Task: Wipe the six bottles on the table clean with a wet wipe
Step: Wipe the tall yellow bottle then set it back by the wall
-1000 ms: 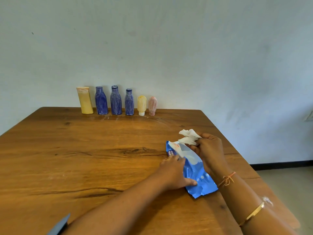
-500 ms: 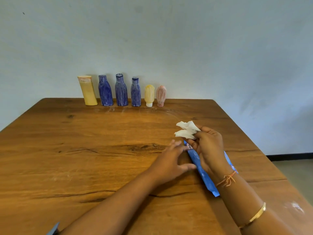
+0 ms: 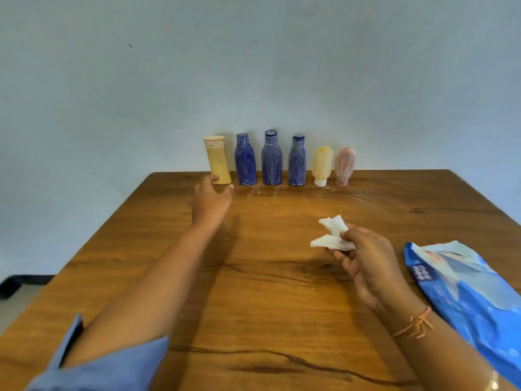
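Several bottles stand in a row against the wall at the table's far edge: a yellow bottle (image 3: 217, 160) at the left, three blue bottles (image 3: 245, 160) (image 3: 271, 158) (image 3: 297, 160), a small pale yellow bottle (image 3: 321, 165) and a small pink bottle (image 3: 344, 165) upside down on their caps. My left hand (image 3: 212, 200) is stretched out just in front of the yellow bottle's base, fingers relaxed, holding nothing. My right hand (image 3: 368, 263) pinches a crumpled white wet wipe (image 3: 332, 233) above the table's middle right.
A blue wet wipe pack (image 3: 468, 296) lies flat at the right side of the wooden table (image 3: 253, 277). The pale wall rises directly behind the bottles. The table's left edge drops to the floor.
My left hand has left the wipe pack and reached forward to the yellow bottle. My right hand has lifted the wipe away from the pack. The view has turned left.
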Motion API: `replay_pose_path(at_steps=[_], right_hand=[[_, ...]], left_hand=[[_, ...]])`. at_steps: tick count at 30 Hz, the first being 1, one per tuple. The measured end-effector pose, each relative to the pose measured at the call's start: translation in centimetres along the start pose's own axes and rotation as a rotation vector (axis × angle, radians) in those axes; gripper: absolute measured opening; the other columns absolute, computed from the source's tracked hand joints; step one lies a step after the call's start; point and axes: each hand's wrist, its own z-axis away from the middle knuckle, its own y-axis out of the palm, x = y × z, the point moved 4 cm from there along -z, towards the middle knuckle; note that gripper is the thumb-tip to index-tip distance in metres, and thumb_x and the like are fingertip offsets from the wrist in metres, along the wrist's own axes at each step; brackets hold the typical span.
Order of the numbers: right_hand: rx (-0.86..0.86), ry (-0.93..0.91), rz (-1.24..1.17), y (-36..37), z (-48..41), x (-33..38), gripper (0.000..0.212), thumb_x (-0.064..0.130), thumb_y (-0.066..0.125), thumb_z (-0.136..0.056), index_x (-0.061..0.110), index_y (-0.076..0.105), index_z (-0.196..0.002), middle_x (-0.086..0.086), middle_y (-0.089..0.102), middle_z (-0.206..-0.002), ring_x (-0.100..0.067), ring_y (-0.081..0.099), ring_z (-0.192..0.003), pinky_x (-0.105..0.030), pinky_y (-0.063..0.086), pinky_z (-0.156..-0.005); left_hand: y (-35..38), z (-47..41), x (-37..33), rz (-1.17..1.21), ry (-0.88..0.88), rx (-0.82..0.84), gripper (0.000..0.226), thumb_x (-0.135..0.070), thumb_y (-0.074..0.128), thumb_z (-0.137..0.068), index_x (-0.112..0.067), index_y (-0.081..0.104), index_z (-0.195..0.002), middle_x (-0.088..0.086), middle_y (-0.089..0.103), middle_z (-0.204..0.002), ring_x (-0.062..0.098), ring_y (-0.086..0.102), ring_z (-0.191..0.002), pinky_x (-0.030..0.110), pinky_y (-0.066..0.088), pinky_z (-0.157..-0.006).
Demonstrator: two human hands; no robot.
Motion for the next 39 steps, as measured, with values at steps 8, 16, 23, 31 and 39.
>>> replay_pose_path(at_steps=[8,16,23,31,39], right_hand=[[0.013,-0.030,0.063,4.2,-3.2,-0.2,0.017,-0.001,0.046,-0.091,0.013,0.056,-0.085,-0.009,0.060,-0.095,-0.026,0.061,-0.099,-0.038,0.049,-0.094],[0.032,-0.045,0.039,4.8,-4.6,0.1,0.017,-0.001,0.047,-0.090,0.012,0.058,-0.085,-0.010,0.063,-0.096,-0.027,0.063,-0.101,-0.036,0.050,-0.091],[0.021,-0.056,-0.020,3.5,-4.7,0.9,0.013,0.000,0.048,-0.090,0.007,0.058,-0.087,-0.014,0.062,-0.105,-0.027,0.063,-0.100,-0.035,0.052,-0.086],[0.060,-0.054,-0.034,1.6,-2.1,1.6,0.013,0.001,0.049,-0.090,0.006,0.060,-0.084,-0.014,0.066,-0.098,-0.025,0.065,-0.095,-0.036,0.054,-0.084],[0.023,-0.093,-0.077,-1.9,2.1,3.1,0.008,0.001,0.050,-0.089,0.005,0.057,-0.087,-0.012,0.065,-0.090,-0.021,0.069,-0.081,-0.032,0.058,-0.072]], left_hand=[[-0.7,-10.7,-0.9,-0.316,0.263,-0.051,0.048,-0.017,0.045,-0.097,-0.018,0.032,-0.144,0.008,0.020,-0.156,0.029,0.023,-0.141,0.042,0.025,-0.111],[1.7,-16.1,-2.7,-0.789,0.417,0.167,0.062,-0.003,0.042,-0.092,-0.018,0.021,-0.148,0.012,0.018,-0.156,0.037,0.021,-0.139,0.049,0.030,-0.107],[1.0,-15.9,-3.0,-0.717,0.489,0.050,0.029,-0.008,0.052,-0.092,-0.004,0.058,-0.119,0.023,0.058,-0.115,0.043,0.051,-0.110,0.041,0.043,-0.084],[-4.9,-4.8,-3.6,-0.348,0.272,0.056,0.034,-0.030,0.064,-0.087,-0.015,0.060,-0.116,0.004,0.064,-0.110,0.024,0.059,-0.099,0.027,0.042,-0.071],[-2.8,10.4,-2.0,0.493,-0.141,0.317,0.028,-0.013,0.065,-0.083,-0.026,0.062,-0.108,0.004,0.067,-0.092,0.017,0.064,-0.083,0.025,0.052,-0.065]])
